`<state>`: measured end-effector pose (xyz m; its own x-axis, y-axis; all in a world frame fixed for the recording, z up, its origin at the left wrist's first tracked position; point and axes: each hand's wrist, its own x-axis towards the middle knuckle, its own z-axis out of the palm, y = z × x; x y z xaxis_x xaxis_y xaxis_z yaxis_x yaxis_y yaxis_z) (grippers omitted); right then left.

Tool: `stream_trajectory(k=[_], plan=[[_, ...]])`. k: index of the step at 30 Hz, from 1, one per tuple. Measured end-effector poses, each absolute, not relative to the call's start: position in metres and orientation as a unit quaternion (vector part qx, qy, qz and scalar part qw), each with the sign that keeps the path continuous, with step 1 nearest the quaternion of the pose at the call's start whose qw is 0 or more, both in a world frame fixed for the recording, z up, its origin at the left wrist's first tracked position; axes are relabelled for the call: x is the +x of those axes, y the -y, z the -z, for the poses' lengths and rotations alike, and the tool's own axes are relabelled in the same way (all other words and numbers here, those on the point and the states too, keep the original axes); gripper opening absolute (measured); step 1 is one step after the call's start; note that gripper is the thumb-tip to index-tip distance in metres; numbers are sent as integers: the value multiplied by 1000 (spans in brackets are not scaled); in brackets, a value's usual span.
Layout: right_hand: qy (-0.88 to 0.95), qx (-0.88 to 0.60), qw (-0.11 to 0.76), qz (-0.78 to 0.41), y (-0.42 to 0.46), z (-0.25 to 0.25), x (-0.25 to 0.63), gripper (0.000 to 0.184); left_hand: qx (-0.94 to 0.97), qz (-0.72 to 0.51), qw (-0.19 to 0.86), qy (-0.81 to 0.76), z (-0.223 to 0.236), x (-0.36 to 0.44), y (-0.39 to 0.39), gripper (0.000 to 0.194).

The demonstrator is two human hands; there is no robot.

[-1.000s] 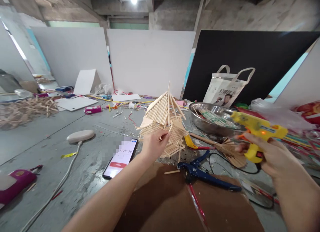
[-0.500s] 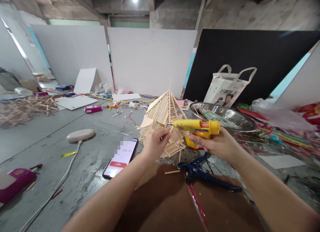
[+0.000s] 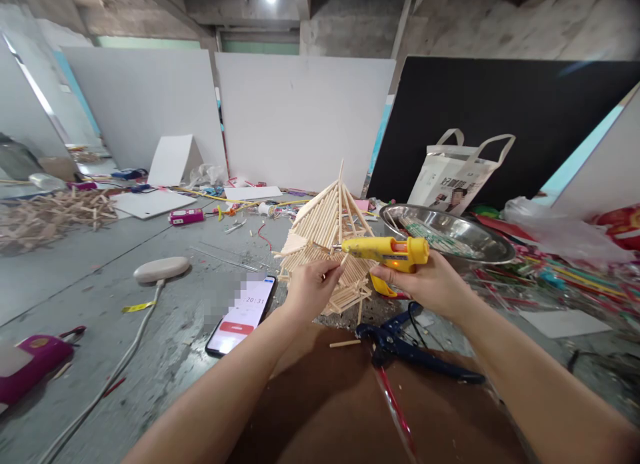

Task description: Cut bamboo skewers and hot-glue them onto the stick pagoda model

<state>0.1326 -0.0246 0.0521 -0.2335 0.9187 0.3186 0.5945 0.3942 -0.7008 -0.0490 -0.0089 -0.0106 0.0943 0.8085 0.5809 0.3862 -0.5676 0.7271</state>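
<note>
A small house model of pale wooden sticks (image 3: pixel 325 232) stands on the grey floor, its peaked roof pointing up. My left hand (image 3: pixel 311 290) is closed in a pinch on a thin stick held against the model's front. My right hand (image 3: pixel 430 284) grips a yellow glue gun (image 3: pixel 387 251). The gun's nozzle points left and sits at the model's side, just above my left fingers.
A phone with a lit timer (image 3: pixel 243 314) lies left of the model. Blue-handled cutters (image 3: pixel 410 347) rest on brown cardboard (image 3: pixel 350 411). A steel bowl (image 3: pixel 447 234) and a paper bag (image 3: pixel 457 174) sit behind. A white cable puck (image 3: pixel 160 269) and stick piles (image 3: pixel 55 214) lie left.
My right hand swung the glue gun in from the far right to the model's side. My left hand kept its pinch at the model.
</note>
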Motion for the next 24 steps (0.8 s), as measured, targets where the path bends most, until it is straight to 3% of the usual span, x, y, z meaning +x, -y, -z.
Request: stream_trajectory(k=[24], plan=[[755,-490,375,-222,20,-48,136,26,732,-489,139,-453,12,-49,7,23]])
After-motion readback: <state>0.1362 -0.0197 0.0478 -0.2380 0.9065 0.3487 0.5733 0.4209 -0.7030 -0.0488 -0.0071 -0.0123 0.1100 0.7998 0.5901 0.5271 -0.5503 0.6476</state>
